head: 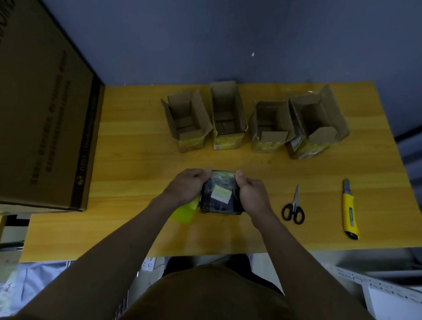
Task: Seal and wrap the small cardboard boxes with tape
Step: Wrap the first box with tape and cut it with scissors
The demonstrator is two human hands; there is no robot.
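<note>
Left hand point(187, 184): grips left side of dark box point(222, 192), fingers curled over its far top corner, thumb side toward the person.
Right hand point(252, 192): grips box's right side, fingers curled round the far top corner; mirror of left.
Dark box: near front-centre of table point(132, 151), betw. both hands, wrapped in dark shiny film w/ a pale yellow label on top. Can't tell if it rests on the table or is lifted a bit.
Yellow-green item point(187, 212): just under/behind left wrist, touching box's left lower corner; partly hidden, can't tell what it is.
Open boxes: 4 small cardboard ones in a row at far side, flaps up, yellow tape round their lower fronts – box 1 point(185, 122), box 2 point(226, 117), box 3 point(271, 127), box 4 point(316, 124); 3 & 4 touching.
Scissors point(293, 208): black handles, closed, tips pointing away, right of right hand, apart from it.
Knife point(350, 211): yellow utility cutter, further right, near table's right edge.
Big carton point(32, 102): large, printed side, on table's left end.
</note>
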